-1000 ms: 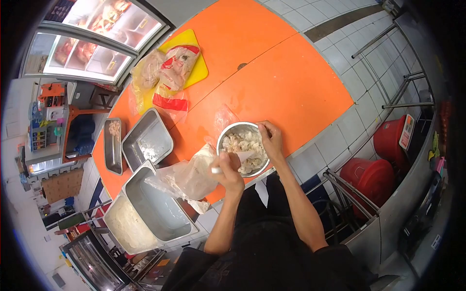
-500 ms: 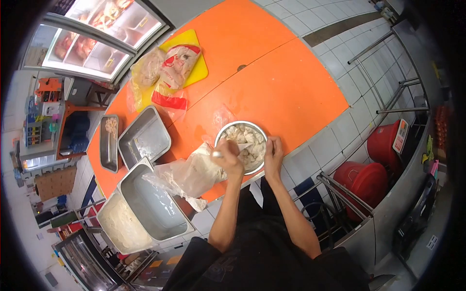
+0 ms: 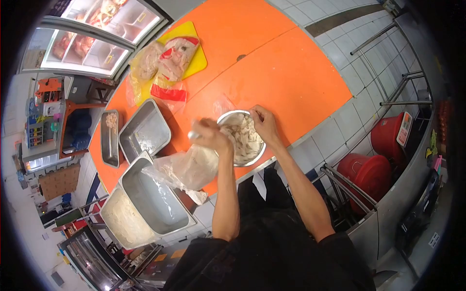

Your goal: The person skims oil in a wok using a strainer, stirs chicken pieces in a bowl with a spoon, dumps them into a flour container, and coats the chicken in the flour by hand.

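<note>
White tiles [image 3: 325, 139] cover the floor around your broad orange table [image 3: 291, 72], and a lit display case with a metal frame [image 3: 87, 31] and reddish contents stands past its far left side. Toward that end lies a flat yellow cutting board [image 3: 198, 60] with a red-printed clear plastic bag of pale meat [image 3: 175, 58] and, touching it, a plain clear plastic bag of pale meat [image 3: 148, 60].

The round silver metal bowl [image 3: 259, 157] sits right in front of you, near the table's front edge, filled with pale lumpy pieces [image 3: 247, 136]. Your right hand [image 3: 263, 127] has its fingers bent together and clamped on the bowl's rim at the far right. Your left hand [image 3: 212, 138] is at the opposite side of the rim, its fingers curled tight around a pale, round-ended handle [image 3: 193, 136]; motion blur hides the finer details, and you cannot tell what the handle's other end looks like.

Just below that hand is a translucent plastic bag holding whitish powder [image 3: 189, 167]. Its open end lies over the edge of a deep grey metal pan [image 3: 155, 194], beside a pan of off-white powder [image 3: 126, 220]. Behind these sit a wide rectangular metal tray [image 3: 138, 128] and a narrow metal tray with small pink bits [image 3: 110, 150]. Two red lidded buckets [image 3: 364, 174] stand off to your right.
</note>
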A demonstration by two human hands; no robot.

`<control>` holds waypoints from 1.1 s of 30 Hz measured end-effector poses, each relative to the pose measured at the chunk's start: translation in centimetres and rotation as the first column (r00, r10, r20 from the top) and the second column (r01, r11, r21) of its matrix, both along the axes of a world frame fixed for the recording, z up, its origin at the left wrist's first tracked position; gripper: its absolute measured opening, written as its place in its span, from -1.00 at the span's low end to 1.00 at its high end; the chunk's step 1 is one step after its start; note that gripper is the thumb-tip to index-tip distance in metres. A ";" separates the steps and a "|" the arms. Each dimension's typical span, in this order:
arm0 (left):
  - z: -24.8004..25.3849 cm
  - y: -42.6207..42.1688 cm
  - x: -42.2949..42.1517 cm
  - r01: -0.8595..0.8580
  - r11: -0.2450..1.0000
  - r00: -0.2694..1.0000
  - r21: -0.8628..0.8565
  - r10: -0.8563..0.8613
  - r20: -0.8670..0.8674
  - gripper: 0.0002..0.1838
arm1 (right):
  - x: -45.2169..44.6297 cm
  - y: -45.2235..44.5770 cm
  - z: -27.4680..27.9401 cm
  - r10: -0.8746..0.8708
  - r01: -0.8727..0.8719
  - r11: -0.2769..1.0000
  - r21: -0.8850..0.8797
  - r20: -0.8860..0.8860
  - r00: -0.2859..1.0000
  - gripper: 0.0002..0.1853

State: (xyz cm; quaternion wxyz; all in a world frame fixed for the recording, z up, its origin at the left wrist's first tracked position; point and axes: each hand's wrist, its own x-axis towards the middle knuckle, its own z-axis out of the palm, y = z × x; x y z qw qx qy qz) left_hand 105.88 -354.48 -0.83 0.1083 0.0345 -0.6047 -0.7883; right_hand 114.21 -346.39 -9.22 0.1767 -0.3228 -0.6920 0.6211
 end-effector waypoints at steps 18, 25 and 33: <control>-0.2 -6.4 7.9 0.405 0.892 0.911 -0.202 -0.412 0.006 -0.53 | 1.1 -1.9 1.1 -0.193 0.194 0.981 0.023 -0.039 0.980 -0.79; -4.2 -4.0 7.9 0.263 0.878 0.932 -0.401 -0.339 -0.131 -0.57 | 2.2 -4.2 1.0 -0.374 0.372 0.925 0.076 0.006 0.928 -0.79; 3.2 -5.3 5.9 0.246 0.944 0.964 0.219 -0.262 0.048 -0.59 | 5.7 -7.0 3.0 -0.427 0.429 0.902 0.040 0.217 0.878 -0.79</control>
